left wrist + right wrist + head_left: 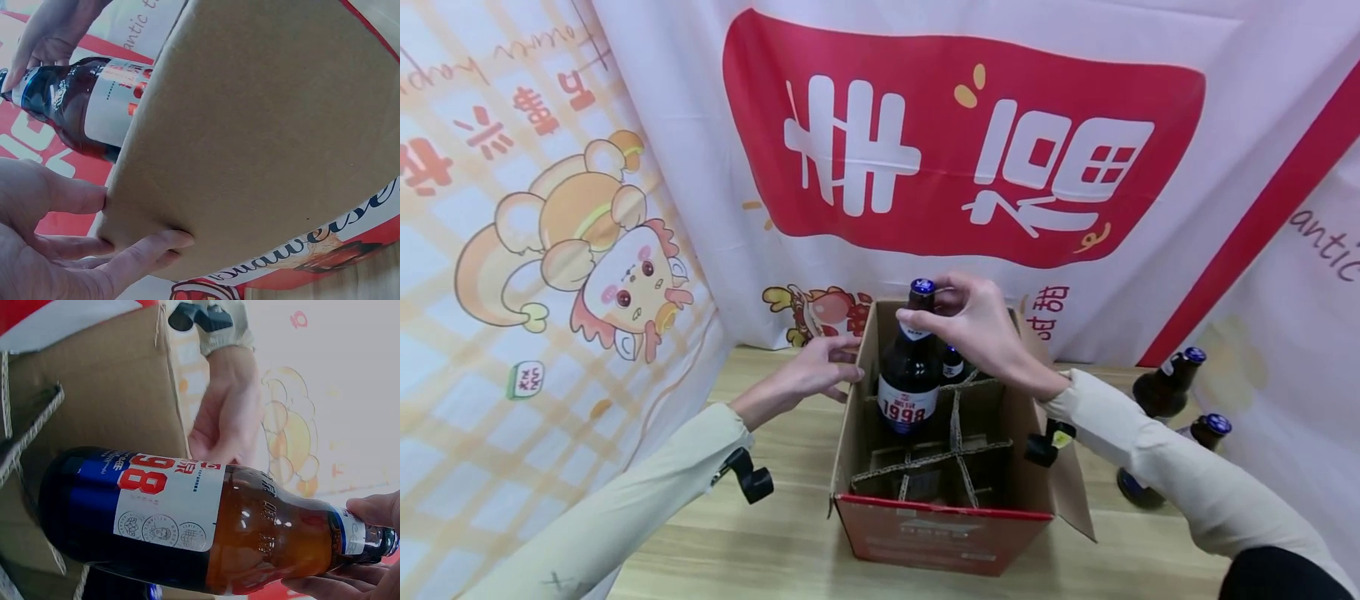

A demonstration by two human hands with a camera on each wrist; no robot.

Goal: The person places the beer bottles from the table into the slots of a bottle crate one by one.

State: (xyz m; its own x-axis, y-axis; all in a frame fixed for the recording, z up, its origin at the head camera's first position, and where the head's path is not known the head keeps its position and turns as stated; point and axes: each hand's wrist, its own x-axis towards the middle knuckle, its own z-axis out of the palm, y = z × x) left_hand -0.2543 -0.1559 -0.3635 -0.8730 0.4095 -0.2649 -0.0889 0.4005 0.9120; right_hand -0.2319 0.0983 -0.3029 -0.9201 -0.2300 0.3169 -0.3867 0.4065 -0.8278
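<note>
A brown beer bottle (pixel 910 367) with a blue cap and a white "1998" label stands upright, partly inside an open cardboard box (pixel 947 546). My right hand (pixel 973 325) pinches its neck; the right wrist view shows thumb and fingers on either side of the bottle (pixel 187 519). At the box's left side, my left hand (pixel 808 371) touches the wall's upper edge. In the left wrist view, fingertips of the left hand (pixel 81 237) press on the outer cardboard flap (pixel 250 137). Another capped bottle (pixel 952 364) sits deeper in the box, behind the held one.
Cardboard dividers (pixel 957 454) split the box into compartments. To the right on the wooden table (pixel 775 517) stand more bottles, one at the back (pixel 1168 385) and others partly hidden by my right sleeve (pixel 1150 450). A printed cloth (pixel 685 167) hangs behind and at the sides.
</note>
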